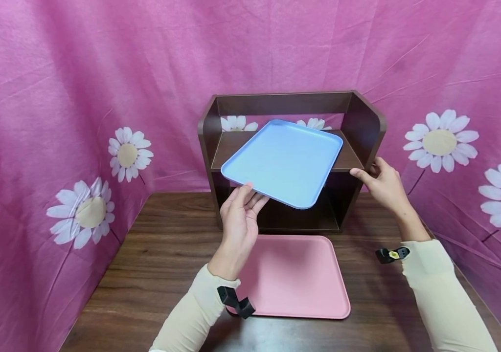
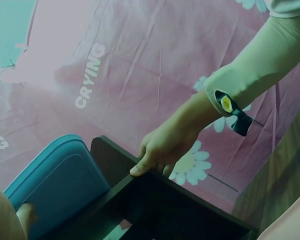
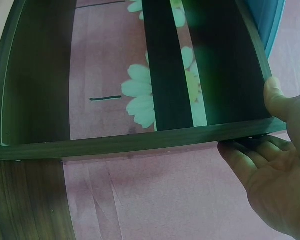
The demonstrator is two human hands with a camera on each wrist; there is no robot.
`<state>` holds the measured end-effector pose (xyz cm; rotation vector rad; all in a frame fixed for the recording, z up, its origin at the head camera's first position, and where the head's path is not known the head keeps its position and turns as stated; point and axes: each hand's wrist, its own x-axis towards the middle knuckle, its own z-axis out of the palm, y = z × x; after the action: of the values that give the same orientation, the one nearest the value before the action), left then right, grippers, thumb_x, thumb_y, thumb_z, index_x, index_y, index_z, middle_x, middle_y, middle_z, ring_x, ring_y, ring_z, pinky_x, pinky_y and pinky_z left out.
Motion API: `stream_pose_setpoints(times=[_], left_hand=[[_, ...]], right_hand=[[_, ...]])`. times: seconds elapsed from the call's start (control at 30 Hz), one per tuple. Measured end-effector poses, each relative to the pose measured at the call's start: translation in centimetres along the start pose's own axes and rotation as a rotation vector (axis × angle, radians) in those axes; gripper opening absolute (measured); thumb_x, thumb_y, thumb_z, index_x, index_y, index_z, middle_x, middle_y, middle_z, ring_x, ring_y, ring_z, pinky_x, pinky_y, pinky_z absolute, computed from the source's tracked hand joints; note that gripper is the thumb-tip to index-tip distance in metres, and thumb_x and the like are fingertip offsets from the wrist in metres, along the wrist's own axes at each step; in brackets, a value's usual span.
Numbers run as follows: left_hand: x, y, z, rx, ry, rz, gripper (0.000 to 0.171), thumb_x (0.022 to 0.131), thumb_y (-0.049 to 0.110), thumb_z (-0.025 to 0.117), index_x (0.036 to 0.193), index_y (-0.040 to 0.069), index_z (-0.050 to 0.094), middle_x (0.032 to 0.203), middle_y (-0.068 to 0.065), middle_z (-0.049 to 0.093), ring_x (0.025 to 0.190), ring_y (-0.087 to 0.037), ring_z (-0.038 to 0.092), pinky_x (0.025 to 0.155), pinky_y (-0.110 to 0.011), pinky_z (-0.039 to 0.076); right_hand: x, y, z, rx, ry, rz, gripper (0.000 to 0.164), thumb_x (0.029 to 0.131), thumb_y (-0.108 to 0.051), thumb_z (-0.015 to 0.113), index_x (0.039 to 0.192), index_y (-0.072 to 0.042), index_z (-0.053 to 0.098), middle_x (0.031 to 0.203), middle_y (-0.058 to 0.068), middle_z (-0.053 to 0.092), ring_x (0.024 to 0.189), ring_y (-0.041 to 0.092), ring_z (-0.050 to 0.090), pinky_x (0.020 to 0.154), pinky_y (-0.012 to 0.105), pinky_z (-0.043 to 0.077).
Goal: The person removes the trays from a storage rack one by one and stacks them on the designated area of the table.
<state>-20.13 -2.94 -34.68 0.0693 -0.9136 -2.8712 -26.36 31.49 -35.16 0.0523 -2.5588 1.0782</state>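
A light blue tray (image 1: 283,161) is raised and tilted in front of the upper level of a dark brown wooden shelf (image 1: 283,104). My left hand (image 1: 240,220) pinches its near edge, thumb on top and fingers below. In the left wrist view, the underside of the blue tray (image 2: 57,185) shows beside the shelf's upper part. My right hand (image 1: 384,188) grips the shelf's right side panel at the height of the middle board. The right wrist view shows that hand (image 3: 280,175) with the thumb inside the front edge and fingers along the outer face.
A pink tray (image 1: 296,278) lies flat on the brown wooden table (image 1: 162,274), just in front of the shelf, partly covered by my left forearm. A pink cloth (image 1: 162,73) with white daisies hangs behind and along both sides.
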Motion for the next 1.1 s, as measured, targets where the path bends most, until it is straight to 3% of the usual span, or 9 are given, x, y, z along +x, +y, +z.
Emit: stream_pose_setpoints(times=[0.13, 0.4, 0.57, 0.73, 1.1], left_hand=[[0.2, 0.4, -0.3, 0.010, 0.007, 0.001, 0.014, 0.101, 0.000, 0.060, 0.090, 0.005, 0.068, 0.082, -0.008, 0.079, 0.083, -0.020, 0.077, 0.083, -0.038, 0.067], [0.4, 1.4, -0.9, 0.029, -0.005, -0.008, 0.017, 0.102, 0.001, 0.060, 0.089, 0.005, 0.071, 0.087, -0.009, 0.080, 0.088, -0.020, 0.077, 0.085, -0.037, 0.067], [0.8, 2.2, -1.4, 0.033, -0.018, -0.024, 0.020, 0.103, 0.002, 0.059, 0.089, 0.005, 0.074, 0.085, -0.009, 0.080, 0.086, -0.020, 0.077, 0.083, -0.036, 0.067], [1.0, 2.8, -1.9, 0.033, -0.016, -0.037, 0.022, 0.103, 0.001, 0.058, 0.088, 0.005, 0.074, 0.085, -0.009, 0.080, 0.085, -0.020, 0.077, 0.082, -0.037, 0.067], [1.4, 3.9, -2.6, 0.051, -0.032, -0.051, 0.023, 0.103, 0.002, 0.055, 0.090, 0.004, 0.073, 0.084, -0.010, 0.080, 0.084, -0.021, 0.078, 0.078, -0.037, 0.067]], right_hand=[[0.0, 0.0, 0.0, -0.001, 0.005, 0.000, 0.064, 0.101, -0.046, 0.072, 0.141, 0.001, 0.056, 0.137, 0.030, 0.066, 0.126, 0.043, 0.064, 0.079, 0.014, 0.039], [0.1, 0.1, 0.2, -0.013, 0.015, 0.005, 0.063, 0.100, -0.049, 0.073, 0.139, -0.001, 0.058, 0.134, 0.028, 0.069, 0.117, 0.025, 0.066, 0.080, 0.017, 0.041], [0.0, 0.1, 0.1, -0.007, 0.019, 0.009, 0.064, 0.099, -0.051, 0.072, 0.137, -0.002, 0.058, 0.133, 0.027, 0.070, 0.109, 0.009, 0.064, 0.080, 0.016, 0.041], [-0.2, 0.0, 0.1, -0.005, 0.021, 0.016, 0.064, 0.099, -0.053, 0.072, 0.134, -0.002, 0.058, 0.132, 0.028, 0.071, 0.094, -0.011, 0.054, 0.079, 0.016, 0.041], [-0.1, 0.1, 0.1, 0.003, 0.029, 0.002, 0.061, 0.100, -0.048, 0.072, 0.136, 0.000, 0.059, 0.130, 0.029, 0.071, 0.092, -0.009, 0.054, 0.076, 0.014, 0.040]])
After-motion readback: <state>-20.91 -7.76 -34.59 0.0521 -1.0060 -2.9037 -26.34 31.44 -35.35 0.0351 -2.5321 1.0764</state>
